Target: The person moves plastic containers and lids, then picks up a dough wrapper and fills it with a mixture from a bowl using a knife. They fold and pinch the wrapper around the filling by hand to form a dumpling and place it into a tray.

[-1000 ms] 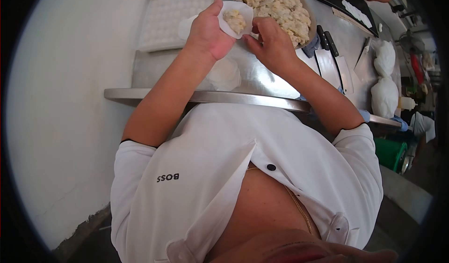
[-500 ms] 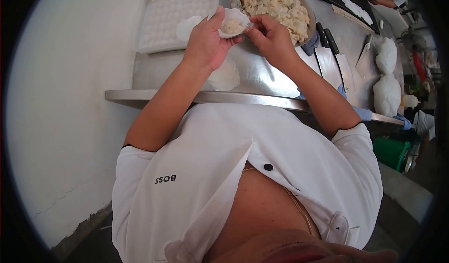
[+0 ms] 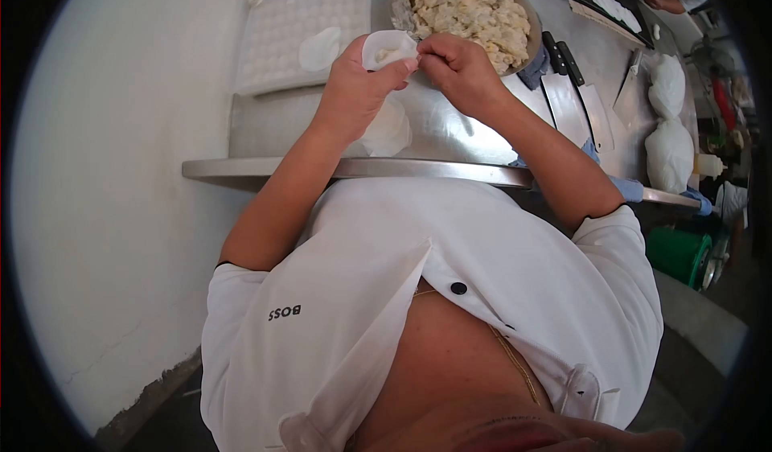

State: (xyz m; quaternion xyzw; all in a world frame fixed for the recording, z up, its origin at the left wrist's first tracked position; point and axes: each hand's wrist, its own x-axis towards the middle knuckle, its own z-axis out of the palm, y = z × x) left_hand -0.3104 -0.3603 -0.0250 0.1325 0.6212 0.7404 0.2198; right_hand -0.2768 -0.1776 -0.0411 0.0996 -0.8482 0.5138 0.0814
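The wrapper [image 3: 375, 47] is white, as are the polo shirt [image 3: 346, 251], its chest lettering [image 3: 285, 313] black. The filling in the bowl [image 3: 474, 19] looks cream, mottled yellow and grey. Silvery table [image 3: 281, 122]; black knife handles [image 3: 570, 63]; blue cloth [image 3: 534, 71]; the blurred bin [image 3: 677, 254] seems green.

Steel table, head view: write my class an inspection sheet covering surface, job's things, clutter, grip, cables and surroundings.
Surface: steel table, shiny.
Job's things: wrapper with filling inside; bowl heaped with chunky mixture; tray of pale rounds.
Clutter: knives, white bags.
Grip: left hand holds the wrapper; right hand pinches its edge.
Cables: nothing seen.
Surroundings: pale wall, green container, another person's hand.
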